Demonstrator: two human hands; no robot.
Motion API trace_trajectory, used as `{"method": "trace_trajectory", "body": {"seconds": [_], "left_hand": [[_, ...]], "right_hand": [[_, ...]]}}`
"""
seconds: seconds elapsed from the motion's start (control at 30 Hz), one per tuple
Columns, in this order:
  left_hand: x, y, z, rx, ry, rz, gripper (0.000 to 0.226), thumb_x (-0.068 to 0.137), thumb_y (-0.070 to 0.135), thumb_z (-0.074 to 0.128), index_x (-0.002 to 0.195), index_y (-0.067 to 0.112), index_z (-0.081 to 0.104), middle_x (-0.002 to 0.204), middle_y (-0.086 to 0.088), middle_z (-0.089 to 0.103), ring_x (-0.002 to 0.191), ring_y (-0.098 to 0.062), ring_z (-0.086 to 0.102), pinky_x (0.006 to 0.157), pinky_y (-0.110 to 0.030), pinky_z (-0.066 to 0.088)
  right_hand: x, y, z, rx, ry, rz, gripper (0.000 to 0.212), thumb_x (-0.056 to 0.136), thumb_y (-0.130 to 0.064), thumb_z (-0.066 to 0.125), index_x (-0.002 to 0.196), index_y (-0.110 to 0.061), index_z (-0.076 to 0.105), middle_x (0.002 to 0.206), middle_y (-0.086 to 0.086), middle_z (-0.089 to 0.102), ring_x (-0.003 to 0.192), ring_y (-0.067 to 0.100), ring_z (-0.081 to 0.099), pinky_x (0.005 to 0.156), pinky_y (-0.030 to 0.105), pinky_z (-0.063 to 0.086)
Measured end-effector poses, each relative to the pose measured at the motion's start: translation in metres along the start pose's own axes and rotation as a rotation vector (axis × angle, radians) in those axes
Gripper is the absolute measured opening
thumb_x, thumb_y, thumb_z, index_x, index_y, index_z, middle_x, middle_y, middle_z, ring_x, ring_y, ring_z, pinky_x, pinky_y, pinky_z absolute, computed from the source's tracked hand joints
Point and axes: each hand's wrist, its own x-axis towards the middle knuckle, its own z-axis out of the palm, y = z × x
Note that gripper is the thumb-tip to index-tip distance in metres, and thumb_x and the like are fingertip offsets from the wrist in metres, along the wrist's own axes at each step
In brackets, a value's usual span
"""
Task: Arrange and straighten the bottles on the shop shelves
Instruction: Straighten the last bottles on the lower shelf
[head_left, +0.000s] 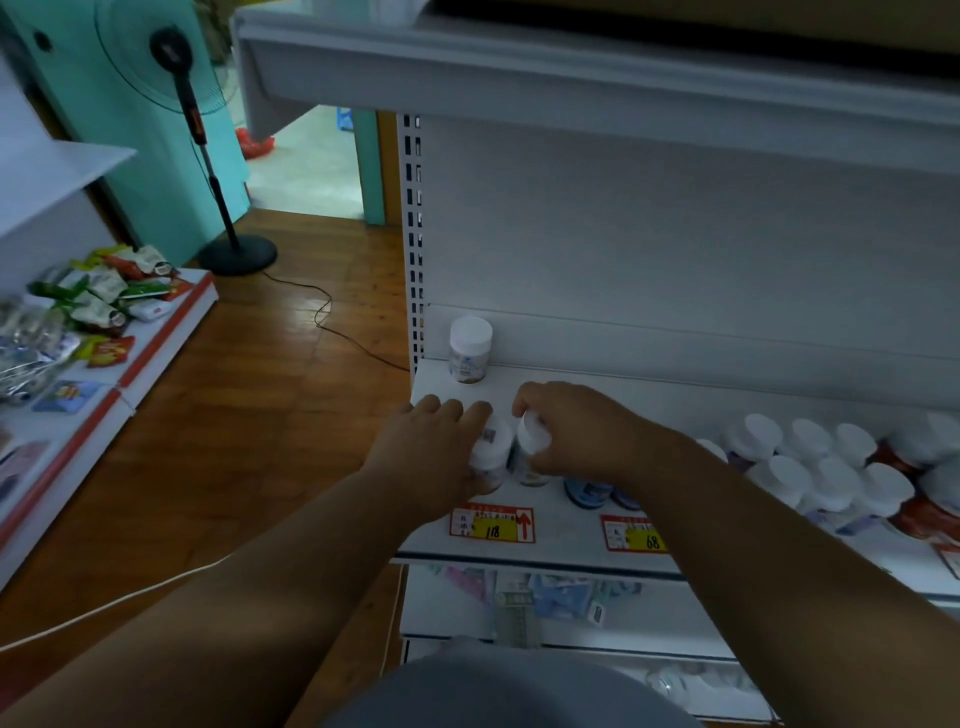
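Overhead, a smooth white metal shelf (519, 540) is seen, its front edge fitted with red-and-yellow price tags (492, 525) marked "18" and "68". Two small round clear bottles with white caps are held near its front-left corner: the left bottle (491, 452) is gripped by the left hand (431, 452), the right bottle (530, 449) by the right hand (576, 431), bottles touching. A third capped bottle (469, 351) is left upright behind them.

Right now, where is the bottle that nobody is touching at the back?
The lone bottle stands upright at the shelf's back left corner, beside the slotted upright, behind the left hand and right hand.
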Motion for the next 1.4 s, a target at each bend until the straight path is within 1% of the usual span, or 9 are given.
{"method": "trace_trajectory", "body": {"seconds": [0.23,0.4,0.47,0.63,0.77,0.87,1.0,1.27,1.4], "left_hand": [[0.001,0.002,0.000,0.011,0.006,-0.003,0.074,0.080,0.065,0.053,0.136,0.023,0.028,0.119,-0.003,0.056,0.104,-0.025,0.051,0.086,-0.039,0.043],[0.000,0.000,-0.001,-0.014,-0.011,0.015,0.075,0.079,0.070,0.047,0.135,0.024,0.028,0.121,-0.002,0.054,0.106,-0.024,0.049,0.088,-0.039,0.040],[-0.001,-0.002,-0.004,-0.040,-0.007,0.003,0.082,0.078,0.075,0.044,0.139,0.022,0.027,0.128,-0.001,0.051,0.112,-0.023,0.047,0.094,-0.040,0.038],[-0.016,-0.001,-0.016,-0.113,0.149,-0.033,0.072,0.081,0.070,0.044,0.133,0.020,0.044,0.129,0.000,0.052,0.118,-0.021,0.047,0.099,-0.038,0.039],[-0.034,-0.003,-0.021,-0.152,0.238,0.005,0.042,0.087,0.050,0.050,0.116,0.020,0.058,0.114,0.001,0.058,0.106,-0.019,0.051,0.088,-0.036,0.047],[-0.045,-0.005,-0.022,-0.128,0.202,0.022,0.033,0.088,0.038,0.048,0.112,0.021,0.062,0.111,0.002,0.060,0.103,-0.018,0.053,0.086,-0.034,0.049],[-0.051,-0.006,-0.020,-0.077,0.110,0.019,0.048,0.068,0.020,0.068,0.116,0.019,0.063,0.114,0.002,0.061,0.102,-0.020,0.056,0.081,-0.032,0.051],[-0.048,-0.007,-0.020,-0.092,0.086,0.019,0.051,0.071,0.019,0.042,0.119,0.017,0.060,0.116,-0.002,0.060,0.099,-0.023,0.055,0.077,-0.037,0.052],[-0.047,-0.007,-0.016,-0.131,0.084,0.003,0.048,0.073,0.011,0.056,0.120,0.015,0.061,0.117,-0.003,0.060,0.099,-0.025,0.055,0.071,-0.041,0.055]], "right_hand": [[0.005,-0.005,0.019,-0.093,-0.026,-0.019,0.042,0.071,-0.025,0.074,0.103,-0.016,0.048,0.097,0.006,0.053,0.085,0.023,0.054,0.064,0.032,0.041],[0.009,0.000,0.001,0.041,-0.167,0.043,0.084,0.065,-0.058,0.074,0.135,-0.028,0.037,0.122,0.000,0.049,0.102,0.016,0.054,0.077,0.030,0.046],[0.020,0.004,-0.016,0.155,-0.117,0.073,0.085,0.069,-0.069,0.063,0.139,-0.030,0.035,0.131,0.000,0.050,0.104,0.013,0.054,0.079,0.027,0.045],[0.082,0.001,-0.026,0.100,0.218,0.049,0.046,0.093,-0.038,0.053,0.135,-0.023,0.044,0.137,0.010,0.044,0.116,0.026,0.051,0.087,0.030,0.038],[0.116,-0.011,-0.006,-0.037,0.086,0.026,0.049,0.091,-0.027,0.056,0.138,-0.019,0.043,0.137,0.015,0.038,0.117,0.033,0.047,0.095,0.038,0.041],[0.121,-0.014,0.006,-0.088,0.163,0.005,0.041,0.087,-0.026,0.061,0.125,-0.015,0.049,0.124,0.015,0.041,0.102,0.034,0.051,0.086,0.040,0.046],[0.129,-0.017,0.006,-0.102,0.217,-0.009,0.036,0.084,-0.023,0.064,0.115,-0.010,0.051,0.117,0.017,0.042,0.098,0.034,0.049,0.085,0.043,0.047],[0.132,-0.021,0.001,-0.132,0.176,-0.049,0.028,0.085,-0.022,0.061,0.107,-0.010,0.049,0.111,0.015,0.053,0.096,0.030,0.050,0.076,0.035,0.041],[0.117,-0.029,0.004,0.048,0.039,-0.111,0.044,0.078,-0.026,0.069,0.117,-0.024,0.048,0.118,0.005,0.049,0.096,0.022,0.050,0.072,0.030,0.038]]}}
